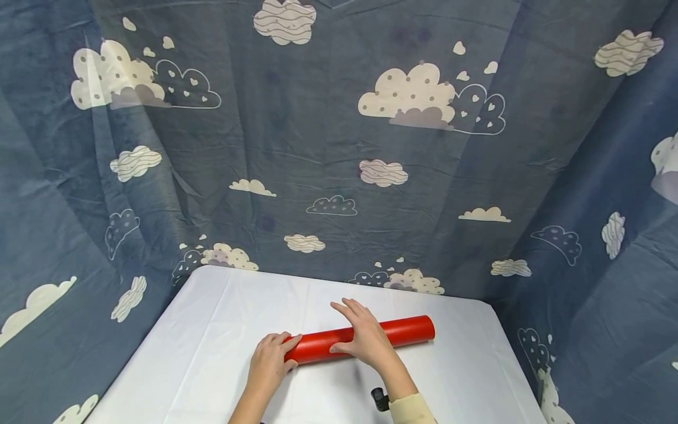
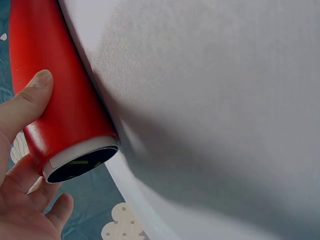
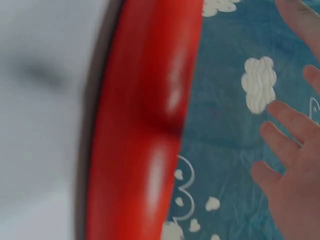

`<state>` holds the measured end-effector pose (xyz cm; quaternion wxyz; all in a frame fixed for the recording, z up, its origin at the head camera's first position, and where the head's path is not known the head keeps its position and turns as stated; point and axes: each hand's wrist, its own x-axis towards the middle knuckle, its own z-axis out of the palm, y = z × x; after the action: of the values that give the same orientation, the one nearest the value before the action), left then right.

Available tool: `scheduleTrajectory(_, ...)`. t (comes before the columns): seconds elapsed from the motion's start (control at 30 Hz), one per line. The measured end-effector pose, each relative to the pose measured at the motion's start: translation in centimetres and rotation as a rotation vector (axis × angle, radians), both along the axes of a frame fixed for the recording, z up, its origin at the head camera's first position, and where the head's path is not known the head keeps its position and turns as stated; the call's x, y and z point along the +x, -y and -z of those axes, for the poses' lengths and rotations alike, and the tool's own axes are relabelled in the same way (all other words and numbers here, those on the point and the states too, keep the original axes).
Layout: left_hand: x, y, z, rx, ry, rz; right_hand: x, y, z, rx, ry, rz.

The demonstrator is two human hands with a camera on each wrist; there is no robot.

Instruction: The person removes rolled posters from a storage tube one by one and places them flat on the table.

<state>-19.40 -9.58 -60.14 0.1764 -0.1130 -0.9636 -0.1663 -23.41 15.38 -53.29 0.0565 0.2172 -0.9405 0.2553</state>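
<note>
White table (image 1: 455, 383), red tube (image 1: 408, 331) with dark interior (image 2: 82, 166)

Ahead and on both sides I see dark blue fabric hangings (image 1: 318, 141) printed with cream clouds (image 1: 405, 91) and small cream hearts (image 1: 168, 42), creased in places, around a white-topped table (image 1: 238, 306) with rounded far corners

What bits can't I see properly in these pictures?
Head view: part of the red tube, covered by the right hand.
Head view: the black thing beside the sleeve, too small to name.
Left wrist view: the red tube's far end, cut off by the top edge; its inside, too dark.
Right wrist view: both ends, cut off by top and bottom edges; the dark smudge on the white tabletop, too blurry.
</note>
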Motion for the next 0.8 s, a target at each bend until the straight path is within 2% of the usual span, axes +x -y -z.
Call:
scheduleTrajectory(0.27, 0.2, -0.1, -0.1, -0.017, 0.030, -0.003, 0.3, 2.3, 2.1, 0.094, 0.036, -0.051)
scheduleTrajectory(0.8, -0.1, 0.2, 0.2, -0.011, 0.004, 0.003, 0.5, 5.5, 4.2, 0.216, -0.034, -0.067)
